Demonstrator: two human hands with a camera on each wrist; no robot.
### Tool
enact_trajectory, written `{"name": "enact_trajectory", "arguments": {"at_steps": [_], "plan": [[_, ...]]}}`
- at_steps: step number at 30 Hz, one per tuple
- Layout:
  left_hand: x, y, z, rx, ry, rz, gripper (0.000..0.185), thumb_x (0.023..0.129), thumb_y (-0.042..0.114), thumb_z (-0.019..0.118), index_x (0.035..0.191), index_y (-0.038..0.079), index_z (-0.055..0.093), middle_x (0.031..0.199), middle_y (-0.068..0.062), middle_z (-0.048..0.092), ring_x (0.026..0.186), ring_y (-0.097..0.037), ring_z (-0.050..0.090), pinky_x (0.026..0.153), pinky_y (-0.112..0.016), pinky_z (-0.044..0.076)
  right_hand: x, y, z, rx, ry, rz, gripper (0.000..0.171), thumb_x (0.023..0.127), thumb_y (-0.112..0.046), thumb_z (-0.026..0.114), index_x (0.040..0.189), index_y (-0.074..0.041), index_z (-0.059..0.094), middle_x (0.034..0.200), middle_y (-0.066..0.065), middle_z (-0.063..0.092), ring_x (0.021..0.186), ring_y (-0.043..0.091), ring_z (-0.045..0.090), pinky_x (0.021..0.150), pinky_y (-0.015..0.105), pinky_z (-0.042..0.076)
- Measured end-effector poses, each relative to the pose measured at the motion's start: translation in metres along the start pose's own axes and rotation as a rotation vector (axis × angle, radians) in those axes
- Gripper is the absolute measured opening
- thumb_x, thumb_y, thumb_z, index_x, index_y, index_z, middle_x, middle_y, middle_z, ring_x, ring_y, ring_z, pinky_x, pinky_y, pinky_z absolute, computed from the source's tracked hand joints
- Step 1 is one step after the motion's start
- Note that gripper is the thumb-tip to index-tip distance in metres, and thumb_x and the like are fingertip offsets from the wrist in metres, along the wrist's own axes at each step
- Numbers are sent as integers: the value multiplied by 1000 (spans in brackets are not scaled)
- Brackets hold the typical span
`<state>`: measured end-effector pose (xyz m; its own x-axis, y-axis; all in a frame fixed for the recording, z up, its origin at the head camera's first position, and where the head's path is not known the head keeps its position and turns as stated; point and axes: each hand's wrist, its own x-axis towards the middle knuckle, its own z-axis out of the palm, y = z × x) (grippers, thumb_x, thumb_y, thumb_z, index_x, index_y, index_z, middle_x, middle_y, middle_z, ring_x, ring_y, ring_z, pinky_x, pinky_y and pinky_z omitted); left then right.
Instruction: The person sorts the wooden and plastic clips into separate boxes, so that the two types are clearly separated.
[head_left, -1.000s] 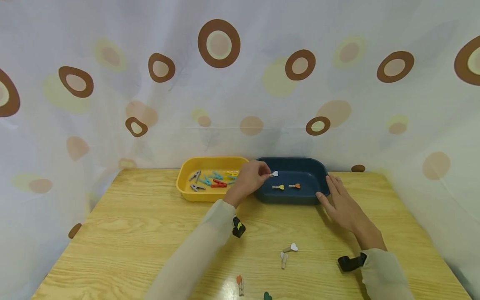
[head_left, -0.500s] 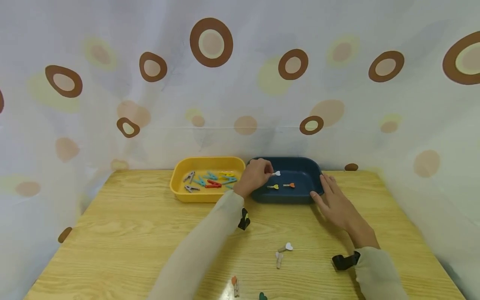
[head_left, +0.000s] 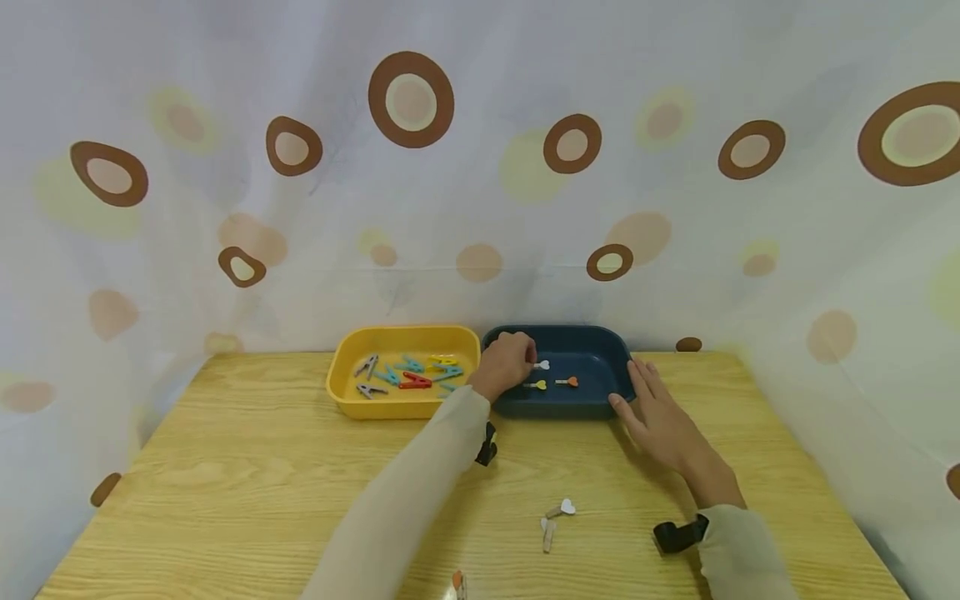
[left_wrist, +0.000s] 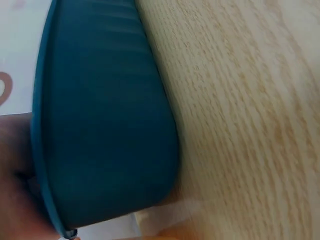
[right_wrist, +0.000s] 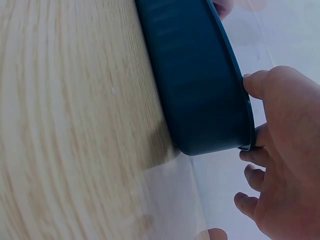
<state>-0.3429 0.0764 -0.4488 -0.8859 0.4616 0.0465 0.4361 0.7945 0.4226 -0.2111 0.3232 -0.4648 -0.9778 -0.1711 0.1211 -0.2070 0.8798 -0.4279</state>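
Observation:
In the head view, my left hand (head_left: 507, 365) reaches into the navy blue tray (head_left: 607, 367), pinching a mini clothespin with a white heart (head_left: 542, 365) low over the tray floor. A yellow-heart mini clothespin (head_left: 537, 385) and an orange-heart mini clothespin (head_left: 567, 382) lie in that tray. My right hand (head_left: 663, 425) rests at the tray's right end with straight fingers. Its thumb touches the near rim in the right wrist view. The tray wall (left_wrist: 110, 115) hides most of my left hand in the left wrist view.
A yellow tray (head_left: 352, 407) with several coloured plastic clothespins stands left of the navy one. Nearer on the wooden table (head_left: 247, 500) lie two white-heart mini clothespins, one (head_left: 562, 507) beside the other (head_left: 548, 535), and an orange-heart one (head_left: 460, 583). A patterned curtain (head_left: 480, 183) hangs behind.
My left hand has moved slightly right with the white-heart mini clothespin and lowered it toward the tray floor. My right hand stays at the tray. The head view has shifted; a green heart has left it.

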Motion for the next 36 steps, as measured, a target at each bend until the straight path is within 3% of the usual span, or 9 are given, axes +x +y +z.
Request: {"name": "enact_trajectory", "arguments": {"at_steps": [14, 18, 21, 24, 36], "plan": [[2, 3, 11, 35, -25, -20, 11, 100, 9, 67, 90, 12, 70, 91, 0, 70, 69, -13, 61, 66, -27, 54, -3, 0, -1, 10, -4, 4, 81, 110, -47, 41, 162, 6, 8, 169, 27, 6, 154, 47, 3, 117, 68, 17], [4, 3, 9, 43, -48, -37, 1, 99, 11, 70, 98, 12, 70, 97, -1, 70, 73, -14, 62, 70, -28, 55, -1, -1, 0, 14, 5, -3, 80, 110, -46, 41, 162, 6, 9, 169, 27, 6, 154, 48, 3, 117, 68, 17], [3, 2, 4, 14, -57, -45, 8, 100, 11, 68, 107, 10, 71, 103, -2, 70, 79, -15, 63, 74, -29, 56, 1, -1, -1, 15, 4, -10, 80, 110, -46, 41, 162, 6, 9, 169, 27, 6, 154, 47, 3, 117, 68, 17], [0, 1, -1, -33, -51, -32, 13, 101, 10, 67, 112, 9, 72, 105, -3, 69, 84, -16, 64, 77, -30, 56, 2, -2, -1, 17, -7, -9, 80, 111, -46, 40, 162, 6, 7, 169, 27, 5, 154, 47, 2, 117, 68, 17], [-24, 8, -24, -134, -26, 140, 18, 101, 10, 67, 119, 8, 72, 107, -2, 70, 93, -15, 65, 81, -26, 55, 2, 0, -1, 10, -16, -1, 81, 110, -48, 39, 162, 5, 6, 168, 28, 6, 154, 47, 2, 115, 70, 18]]}}
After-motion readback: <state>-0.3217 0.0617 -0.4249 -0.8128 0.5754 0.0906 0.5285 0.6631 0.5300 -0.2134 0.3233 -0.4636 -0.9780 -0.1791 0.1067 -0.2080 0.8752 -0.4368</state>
